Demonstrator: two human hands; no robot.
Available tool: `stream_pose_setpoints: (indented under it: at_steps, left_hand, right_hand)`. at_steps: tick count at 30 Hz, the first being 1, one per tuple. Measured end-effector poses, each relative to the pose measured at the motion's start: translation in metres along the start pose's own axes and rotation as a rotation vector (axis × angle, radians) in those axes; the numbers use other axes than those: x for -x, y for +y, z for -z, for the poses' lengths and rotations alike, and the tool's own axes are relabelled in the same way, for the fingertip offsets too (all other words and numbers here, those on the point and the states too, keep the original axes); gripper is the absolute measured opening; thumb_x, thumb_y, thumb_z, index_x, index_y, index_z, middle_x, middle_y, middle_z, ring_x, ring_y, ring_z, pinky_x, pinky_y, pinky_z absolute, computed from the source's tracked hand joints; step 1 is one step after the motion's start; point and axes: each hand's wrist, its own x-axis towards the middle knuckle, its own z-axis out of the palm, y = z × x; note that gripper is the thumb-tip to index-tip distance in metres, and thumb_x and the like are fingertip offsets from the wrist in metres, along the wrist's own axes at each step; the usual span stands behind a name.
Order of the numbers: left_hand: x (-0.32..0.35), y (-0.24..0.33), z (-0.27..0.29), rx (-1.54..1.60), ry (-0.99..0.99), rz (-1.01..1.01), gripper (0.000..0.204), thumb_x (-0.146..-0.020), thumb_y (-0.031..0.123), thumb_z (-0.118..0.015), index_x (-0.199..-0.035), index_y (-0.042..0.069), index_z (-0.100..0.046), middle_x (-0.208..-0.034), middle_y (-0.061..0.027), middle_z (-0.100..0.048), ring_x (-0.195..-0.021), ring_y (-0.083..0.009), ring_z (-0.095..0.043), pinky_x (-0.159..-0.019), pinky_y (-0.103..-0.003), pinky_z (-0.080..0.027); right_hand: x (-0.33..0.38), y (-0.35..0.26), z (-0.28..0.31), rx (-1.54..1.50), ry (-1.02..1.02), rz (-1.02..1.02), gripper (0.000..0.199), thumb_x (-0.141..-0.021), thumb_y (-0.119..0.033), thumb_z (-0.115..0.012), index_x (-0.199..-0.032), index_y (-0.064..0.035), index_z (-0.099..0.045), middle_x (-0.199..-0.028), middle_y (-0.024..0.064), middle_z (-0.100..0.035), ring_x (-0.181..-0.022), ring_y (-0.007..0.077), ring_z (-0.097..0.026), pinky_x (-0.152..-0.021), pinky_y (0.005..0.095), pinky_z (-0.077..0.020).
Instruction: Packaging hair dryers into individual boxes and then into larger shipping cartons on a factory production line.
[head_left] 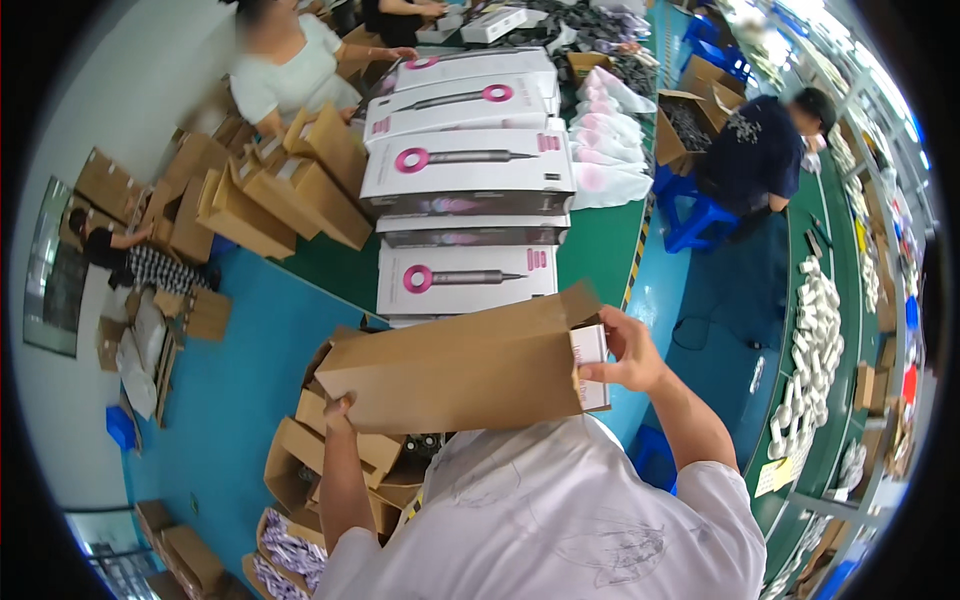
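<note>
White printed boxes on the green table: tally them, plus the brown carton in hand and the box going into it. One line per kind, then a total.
White printed boxes stacked on the green table: 5 clearly showing (a sixth edge below is unclear)
Brown carton, left hand at its closed end: 1
White box at its open end, held by right hand: 1
Total: 7
</note>
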Motion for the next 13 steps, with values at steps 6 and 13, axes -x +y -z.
stream_pose_setpoints:
  at_steps: [6,13]
  left_hand:
    - [0.01,0.0,-0.022,0.008,0.058,-0.025,0.1,-0.075,0.037,-0.095,-0.158,0.002,-0.051,-0.146,-0.0163,-0.067,-0.131,-0.0353,-0.068,-0.11,-0.049,-0.057]
    - [0.019,0.012,-0.015,-0.02,0.132,-0.076,0.107,-0.069,0.038,-0.098,-0.157,0.0,-0.052,-0.144,-0.0167,-0.069,-0.132,-0.0372,-0.069,-0.113,-0.052,-0.055]
  right_hand:
    - [-0.007,-0.013,0.001,-0.032,-0.053,0.042,0.081,-0.074,-0.014,-0.101,-0.139,0.0094,-0.06,-0.129,0.0121,-0.068,-0.12,0.0217,-0.067,-0.109,0.0384,-0.0515]
    - [-0.023,-0.033,-0.006,0.035,-0.13,0.067,0.087,-0.077,-0.028,-0.095,-0.143,0.0139,-0.057,-0.139,0.0197,-0.067,-0.132,0.0273,-0.064,-0.117,0.0403,-0.0461]
